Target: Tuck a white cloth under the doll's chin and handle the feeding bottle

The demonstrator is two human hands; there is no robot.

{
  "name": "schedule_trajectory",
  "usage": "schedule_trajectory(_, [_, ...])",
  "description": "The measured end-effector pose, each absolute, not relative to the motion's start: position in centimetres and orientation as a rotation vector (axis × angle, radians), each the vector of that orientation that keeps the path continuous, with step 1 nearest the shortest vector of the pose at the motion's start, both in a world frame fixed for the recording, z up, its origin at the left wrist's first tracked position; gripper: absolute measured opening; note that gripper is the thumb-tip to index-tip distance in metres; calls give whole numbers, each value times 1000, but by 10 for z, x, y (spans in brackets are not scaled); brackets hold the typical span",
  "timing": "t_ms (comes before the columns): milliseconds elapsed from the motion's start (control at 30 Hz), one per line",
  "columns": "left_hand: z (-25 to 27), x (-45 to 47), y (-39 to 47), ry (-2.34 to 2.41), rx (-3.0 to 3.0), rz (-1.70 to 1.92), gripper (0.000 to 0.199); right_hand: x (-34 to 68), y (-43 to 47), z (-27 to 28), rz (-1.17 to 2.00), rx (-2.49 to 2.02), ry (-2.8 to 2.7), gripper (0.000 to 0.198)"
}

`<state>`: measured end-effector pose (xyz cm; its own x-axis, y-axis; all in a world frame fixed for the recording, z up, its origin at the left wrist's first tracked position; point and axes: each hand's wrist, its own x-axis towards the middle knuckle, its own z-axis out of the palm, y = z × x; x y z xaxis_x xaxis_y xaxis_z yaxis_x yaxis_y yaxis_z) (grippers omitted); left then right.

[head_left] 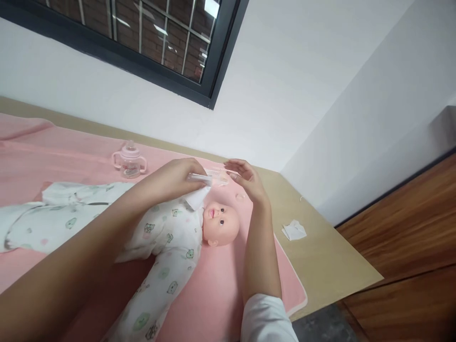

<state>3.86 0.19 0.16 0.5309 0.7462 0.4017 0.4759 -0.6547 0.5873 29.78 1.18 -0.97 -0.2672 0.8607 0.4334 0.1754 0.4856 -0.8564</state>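
Observation:
A baby doll in a white printed sleepsuit lies on its back, its head toward the right. Over its chest, my left hand is closed on a slim clear plastic tube-like piece, whose exact kind I cannot make out. A white tissue hangs below that hand near the doll's chin. My right hand is at the far end of the clear piece, fingers curved and thumb apart; whether its fingertips touch it is unclear. A small clear round piece lies on the pink mat beyond the doll's head.
The pink mat covers much of the wooden table. A pink-handled baby bottle stands upright at the back left. On the right lies a crumpled white tissue. A white wall with a dark-framed window rises behind.

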Motion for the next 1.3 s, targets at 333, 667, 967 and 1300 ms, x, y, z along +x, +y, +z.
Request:
schedule_trajectory(333, [6,26,2,1039,2500,927,30,230,-28,11,257,-1051,-2217,36])
schedule_trajectory(667, [12,14,17,1223,2569,709,29,215,-23,3,463,-1114,-2104,23])
schedule_trajectory(967, [5,-22,43,1288,2263,798,50,243,11,-23,468,-1332,-1566,23])
schedule_trajectory(1300, [-17,-129,86,1769,1753,851,50,320,40,-44,604,-1825,-1371,21])
